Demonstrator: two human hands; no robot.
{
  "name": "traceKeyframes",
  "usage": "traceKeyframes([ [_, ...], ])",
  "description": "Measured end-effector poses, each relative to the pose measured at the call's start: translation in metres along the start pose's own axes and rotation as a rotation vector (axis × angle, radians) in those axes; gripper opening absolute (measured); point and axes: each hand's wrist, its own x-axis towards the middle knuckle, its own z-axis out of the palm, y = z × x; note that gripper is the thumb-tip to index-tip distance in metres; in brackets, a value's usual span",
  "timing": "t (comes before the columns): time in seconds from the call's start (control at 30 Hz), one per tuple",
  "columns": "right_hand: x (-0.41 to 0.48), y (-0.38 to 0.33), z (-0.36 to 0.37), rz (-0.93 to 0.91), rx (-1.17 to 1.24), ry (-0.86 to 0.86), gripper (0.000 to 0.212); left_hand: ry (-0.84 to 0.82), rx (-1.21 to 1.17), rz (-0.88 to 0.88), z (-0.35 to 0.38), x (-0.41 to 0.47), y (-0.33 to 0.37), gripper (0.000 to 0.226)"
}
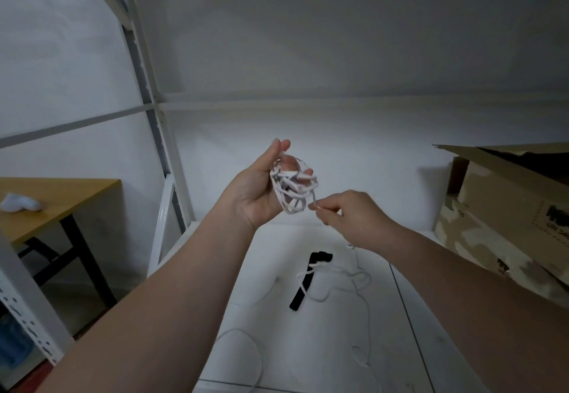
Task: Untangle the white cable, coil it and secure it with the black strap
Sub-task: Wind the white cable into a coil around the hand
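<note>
fingers of left hand [261, 189] loosely curled around white cable [294, 189] bundle; right hand [348, 217] pinching a strand

White wall [338, 38] behind; white shelf [308, 346] below; metal rack upright [147, 90] left; wooden table [58, 198] far left; cardboard box [508, 201] right.

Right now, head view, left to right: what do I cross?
wooden table → white shelf upright → left hand → white cable tangle it holds → right hand, pinching a strand → cardboard box. Black strap omitted: overlaps the tangle.
</note>
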Motion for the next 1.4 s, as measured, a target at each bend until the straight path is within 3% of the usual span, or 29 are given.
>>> traceKeyframes([
  [0.1,-0.003,-0.008,0.005,-0.002,-0.064,-0.169,0.038,0.06,-0.081,0.122,0.002,0.005,0.002,0.005],
  [0.17,-0.008,-0.012,0.008,0.063,0.033,-0.294,0.039,0.152,-0.062,0.259,-0.001,0.012,0.005,0.021],
  [0.27,-0.015,-0.019,0.009,0.151,0.24,-0.423,0.036,0.28,0.166,0.441,-0.009,0.017,0.007,0.04],
  [0.33,-0.016,-0.026,0.006,0.155,0.298,-0.461,0.032,0.35,0.409,0.518,-0.015,0.016,0.004,0.04],
  [0.43,-0.012,-0.033,-0.001,0.185,0.375,-0.464,0.028,0.411,0.974,0.578,-0.028,0.017,-0.003,0.035],
  [0.57,-0.008,-0.035,-0.007,0.225,0.348,-0.437,0.033,0.317,1.768,0.656,-0.035,0.02,-0.014,0.038],
  [0.7,-0.005,-0.031,-0.014,0.248,0.349,-0.341,0.036,0.103,2.093,0.381,-0.031,0.016,-0.018,0.039],
  [0.73,-0.004,-0.029,-0.016,0.26,0.359,-0.292,0.036,0.079,2.094,0.274,-0.029,0.015,-0.017,0.036],
  [0.8,-0.002,-0.023,-0.017,0.284,0.374,-0.19,0.031,0.022,1.866,0.032,-0.023,0.01,-0.014,0.03],
  [0.87,0.0,-0.018,-0.017,0.273,0.346,-0.098,0.026,-0.053,1.646,-0.14,-0.017,0.005,-0.012,0.044],
  [1.0,-0.001,-0.013,-0.02,0.196,0.208,0.029,0.016,-0.138,1.76,-0.1,-0.023,0.004,-0.006,0.046],
  [1.13,-0.002,-0.013,-0.022,0.18,0.117,0.021,0.02,-0.007,1.838,-0.057,-0.036,0.01,0.0,0.045],
  [1.27,-0.001,-0.011,-0.021,0.1,-0.184,0.112,0.019,0.041,1.927,-0.073,-0.038,0.008,0.001,0.048],
  [1.33,-0.003,-0.011,-0.02,0.054,-0.326,0.136,0.01,0.009,1.785,-0.119,-0.033,0.006,-0.001,0.051],
  [1.4,-0.003,-0.009,-0.018,0.016,-0.405,0.169,0.007,-0.063,1.419,-0.183,-0.026,0.003,-0.002,0.051],
])
